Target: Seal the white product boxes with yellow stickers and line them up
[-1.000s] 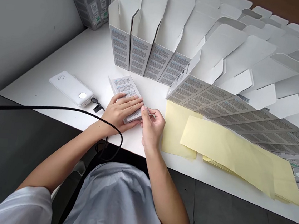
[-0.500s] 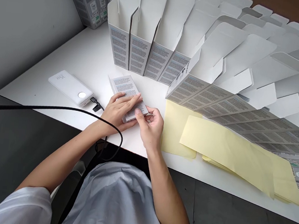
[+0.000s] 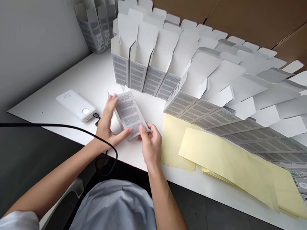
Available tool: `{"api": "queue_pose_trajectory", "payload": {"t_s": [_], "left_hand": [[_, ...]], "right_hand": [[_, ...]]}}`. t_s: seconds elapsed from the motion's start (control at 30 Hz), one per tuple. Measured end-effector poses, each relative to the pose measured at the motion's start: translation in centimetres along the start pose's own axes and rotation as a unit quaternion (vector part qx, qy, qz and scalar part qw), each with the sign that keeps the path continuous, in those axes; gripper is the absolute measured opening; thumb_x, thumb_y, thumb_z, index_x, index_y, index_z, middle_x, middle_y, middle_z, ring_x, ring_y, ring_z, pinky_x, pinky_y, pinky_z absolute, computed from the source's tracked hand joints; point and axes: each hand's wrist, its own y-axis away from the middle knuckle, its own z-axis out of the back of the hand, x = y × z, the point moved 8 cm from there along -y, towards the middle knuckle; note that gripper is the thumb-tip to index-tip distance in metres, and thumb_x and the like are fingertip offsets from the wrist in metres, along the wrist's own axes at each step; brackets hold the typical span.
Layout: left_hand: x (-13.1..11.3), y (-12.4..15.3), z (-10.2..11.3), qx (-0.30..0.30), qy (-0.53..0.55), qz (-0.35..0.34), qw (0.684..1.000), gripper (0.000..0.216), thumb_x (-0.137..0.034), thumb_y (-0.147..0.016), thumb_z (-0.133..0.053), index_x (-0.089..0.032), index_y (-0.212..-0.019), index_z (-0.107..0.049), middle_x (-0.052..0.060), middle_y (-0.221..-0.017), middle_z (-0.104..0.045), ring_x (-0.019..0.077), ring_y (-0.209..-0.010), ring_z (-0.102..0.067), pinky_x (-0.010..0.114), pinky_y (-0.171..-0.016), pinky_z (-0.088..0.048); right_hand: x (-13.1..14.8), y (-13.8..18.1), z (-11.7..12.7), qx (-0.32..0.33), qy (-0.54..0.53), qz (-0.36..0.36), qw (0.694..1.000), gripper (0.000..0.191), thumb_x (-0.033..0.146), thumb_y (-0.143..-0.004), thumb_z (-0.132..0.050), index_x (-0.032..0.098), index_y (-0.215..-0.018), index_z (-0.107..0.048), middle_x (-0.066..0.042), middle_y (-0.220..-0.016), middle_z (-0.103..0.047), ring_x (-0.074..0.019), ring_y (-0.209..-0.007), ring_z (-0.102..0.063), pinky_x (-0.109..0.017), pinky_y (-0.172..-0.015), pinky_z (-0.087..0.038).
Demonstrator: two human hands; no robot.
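Observation:
Between my hands a small cardboard box (image 3: 131, 112), printed with lines of text, lies tilted on the white table, its flap end pointing away from me. My right hand (image 3: 151, 144) grips its near right corner, thumb on top and fingers curled around the edge. My left hand (image 3: 109, 124) is at the box's left side, thumb stretched toward the near end and the other fingers reaching up along the far left edge, slightly blurred. The left fingers are apart, with the box's side between thumb and fingertips.
Several open-topped boxes (image 3: 137, 76) stand in rows behind, flaps up. A white power bank (image 3: 75, 104) with a black cable (image 3: 58, 126) lies at left. Yellow paper sheets (image 3: 226, 160) lie at right. More boxes (image 3: 94, 27) stand by the wall. The table's front edge is close.
My left hand has lifted off the box's top face and spread open at its left side. My right hand keeps hold of the corner. The camera view has tilted upward.

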Motion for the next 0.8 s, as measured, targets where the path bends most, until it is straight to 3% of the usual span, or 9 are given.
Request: {"api": "queue_pose_trajectory", "payload": {"t_s": [0.07, 0.1, 0.2, 0.3, 0.4, 0.53, 0.67, 0.8], "left_hand": [[1.8, 0.5, 0.6, -0.057, 0.064, 0.132, 0.988, 0.106, -0.051, -0.077, -0.072, -0.026, -0.157, -0.007, 0.016, -0.16, -0.005, 0.0287, -0.156, -0.008, 0.052, -0.127, -0.028], [2.5, 0.6, 0.2, -0.052, 0.107, 0.182, 0.976, 0.109, -0.051, -0.074, -0.074, -0.026, -0.156, -0.005, 0.018, -0.16, -0.006, 0.0298, -0.154, -0.017, 0.051, -0.121, -0.038], [2.3, -0.1, -2.0, 0.061, 0.227, 0.243, 0.941, 0.105, -0.05, -0.071, -0.076, -0.023, -0.152, -0.014, 0.021, -0.151, -0.029, 0.0258, -0.134, -0.051, 0.04, -0.1, -0.058], [1.1, -2.4, -3.6, 0.148, 0.269, 0.225, 0.925, 0.095, -0.045, -0.07, -0.078, -0.019, -0.145, -0.026, 0.019, -0.141, -0.041, 0.0208, -0.12, -0.06, 0.034, -0.093, -0.061], [0.6, -5.8, -5.3, 0.177, 0.303, 0.192, 0.916, 0.095, -0.037, -0.063, -0.084, -0.02, -0.14, -0.03, 0.018, -0.141, -0.04, 0.0189, -0.121, -0.059, 0.03, -0.091, -0.061], [0.9, -10.0, -8.7, 0.218, 0.284, 0.146, 0.922, 0.093, -0.029, -0.06, -0.083, -0.022, -0.137, -0.031, 0.015, -0.138, -0.044, 0.0177, -0.126, -0.053, 0.023, -0.086, -0.061], [1.9, -12.6, -10.9, 0.182, 0.202, 0.119, 0.955, 0.077, -0.033, -0.065, -0.077, -0.021, -0.134, -0.045, 0.013, -0.139, -0.042, 0.0173, -0.126, -0.051, 0.02, -0.08, -0.061], [2.3, -13.3, -12.1, 0.146, 0.151, 0.113, 0.971, 0.051, -0.034, -0.069, -0.071, -0.013, -0.115, -0.06, 0.011, -0.12, -0.055, 0.0107, -0.102, -0.057, 0.016, -0.069, -0.06]], "right_hand": [[-0.1, 0.9, 0.3, 0.007, -0.027, 0.008, 1.0, 0.047, 0.055, -0.086, -0.062, 0.015, -0.11, -0.064, -0.01, -0.096, -0.071, -0.0188, -0.079, -0.065, -0.032, -0.069, -0.057], [-0.1, 1.2, 0.6, 0.005, -0.035, 0.018, 0.999, 0.046, 0.053, -0.087, -0.061, 0.015, -0.112, -0.064, -0.011, -0.1, -0.07, -0.0195, -0.083, -0.066, -0.033, -0.073, -0.057], [0.3, 1.9, 1.5, -0.013, -0.022, 0.061, 0.998, 0.041, 0.048, -0.09, -0.059, 0.015, -0.113, -0.063, -0.012, -0.105, -0.069, -0.0203, -0.093, -0.066, -0.035, -0.081, -0.057], [0.8, 2.2, 2.9, -0.046, 0.012, 0.103, 0.994, 0.037, 0.044, -0.09, -0.058, 0.016, -0.114, -0.061, -0.013, -0.109, -0.066, -0.0192, -0.091, -0.065, -0.035, -0.08, -0.058], [1.3, 2.9, 4.7, -0.083, 0.05, 0.155, 0.983, 0.03, 0.037, -0.091, -0.056, 0.018, -0.114, -0.06, -0.013, -0.116, -0.06, -0.0169, -0.088, -0.064, -0.034, -0.079, -0.058], [1.1, 4.3, 6.4, -0.1, 0.083, 0.188, 0.974, 0.02, 0.029, -0.095, -0.051, 0.019, -0.108, -0.061, -0.01, -0.109, -0.06, -0.0149, -0.081, -0.064, -0.031, -0.074, -0.058], [1.2, 5.1, 6.2, -0.082, 0.111, 0.226, 0.964, 0.017, 0.023, -0.096, -0.047, 0.02, -0.105, -0.061, -0.009, -0.108, -0.061, -0.0134, -0.081, -0.063, -0.028, -0.073, -0.056], [0.6, 4.9, 5.6, -0.08, 0.106, 0.234, 0.963, 0.017, 0.025, -0.097, -0.047, 0.022, -0.102, -0.062, -0.007, -0.106, -0.062, -0.0148, -0.084, -0.063, -0.027, -0.072, -0.054]]}}
